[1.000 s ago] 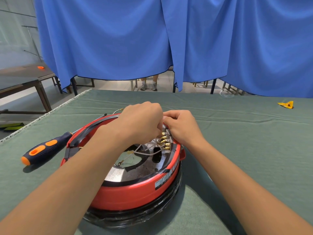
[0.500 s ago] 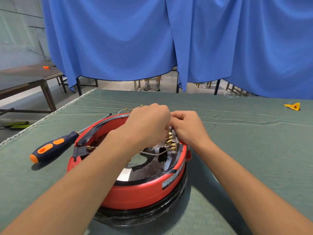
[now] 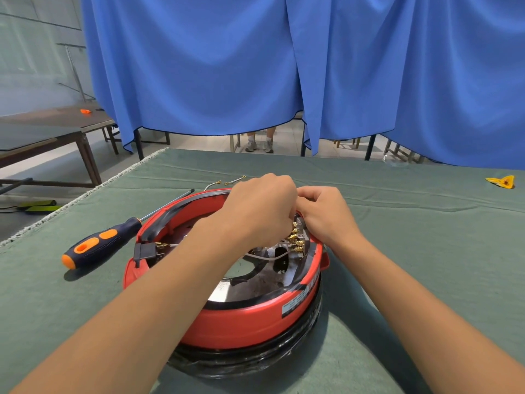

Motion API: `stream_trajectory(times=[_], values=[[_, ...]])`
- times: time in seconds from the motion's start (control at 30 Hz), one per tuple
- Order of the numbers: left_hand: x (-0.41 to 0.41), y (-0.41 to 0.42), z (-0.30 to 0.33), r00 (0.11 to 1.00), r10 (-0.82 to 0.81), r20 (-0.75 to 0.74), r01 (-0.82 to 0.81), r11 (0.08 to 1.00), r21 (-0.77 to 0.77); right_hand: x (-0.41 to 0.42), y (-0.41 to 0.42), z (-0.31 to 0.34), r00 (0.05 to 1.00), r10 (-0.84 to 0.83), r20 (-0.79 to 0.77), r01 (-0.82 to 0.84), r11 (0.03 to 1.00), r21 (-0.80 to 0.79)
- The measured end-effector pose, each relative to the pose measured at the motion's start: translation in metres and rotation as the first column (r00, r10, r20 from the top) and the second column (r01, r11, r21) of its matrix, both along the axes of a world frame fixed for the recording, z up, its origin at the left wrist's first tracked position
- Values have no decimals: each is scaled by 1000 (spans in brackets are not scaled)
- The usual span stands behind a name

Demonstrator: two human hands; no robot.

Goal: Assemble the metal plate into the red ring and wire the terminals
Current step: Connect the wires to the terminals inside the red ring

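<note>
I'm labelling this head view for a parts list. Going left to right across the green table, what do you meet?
Screwdriver → red ring → yellow scrap far right. Both hands overlap the ring, so I leave them out.

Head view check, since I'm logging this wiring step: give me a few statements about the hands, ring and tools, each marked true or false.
1. Both hands work at the brass terminals on the red ring's far right side. True.
2. The left hand holds the screwdriver. False: it lies on the green cloth, left of the ring, untouched.
3. The metal plate sits inside the ring. True.
4. The loose wires lie on the plate. False: they lie on the cloth beyond the ring.
5. The right hand is flat on the cloth. False: its fingers curl at the ring's rim.
</note>
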State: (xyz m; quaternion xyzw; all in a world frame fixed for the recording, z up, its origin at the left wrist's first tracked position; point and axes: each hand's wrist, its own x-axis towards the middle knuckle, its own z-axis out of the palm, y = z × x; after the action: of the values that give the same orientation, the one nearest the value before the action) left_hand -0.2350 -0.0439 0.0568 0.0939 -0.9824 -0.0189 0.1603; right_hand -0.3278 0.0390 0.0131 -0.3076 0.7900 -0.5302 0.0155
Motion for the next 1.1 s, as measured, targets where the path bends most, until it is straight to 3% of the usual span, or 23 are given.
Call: stream_trajectory(times=[0.3,0.47,0.63,0.73,0.87,1.1], values=[[0,1,-1,1000,-27,-14,27,1000,11,0,1,-1,1000,7,-9,-7,1000,-6],[1,-3,0,1000,-24,14,22,995,98,0,0,0,1000,-8,-19,8,1000,6],[2,-9,0,998,-41,41,33,980,195,-4,8,9,970,-184,-158,211,962,174],[2,-8,0,999,-37,38,29,981,194,-5,18,18,949,-189,-254,272,896,351],[2,-8,-1,999,-32,34,26,983,180,1,21,17,952,-105,-286,242,830,502],[2,-7,0,999,-32,25,28,988,151,0,18,7,984,-61,-167,127,898,420]])
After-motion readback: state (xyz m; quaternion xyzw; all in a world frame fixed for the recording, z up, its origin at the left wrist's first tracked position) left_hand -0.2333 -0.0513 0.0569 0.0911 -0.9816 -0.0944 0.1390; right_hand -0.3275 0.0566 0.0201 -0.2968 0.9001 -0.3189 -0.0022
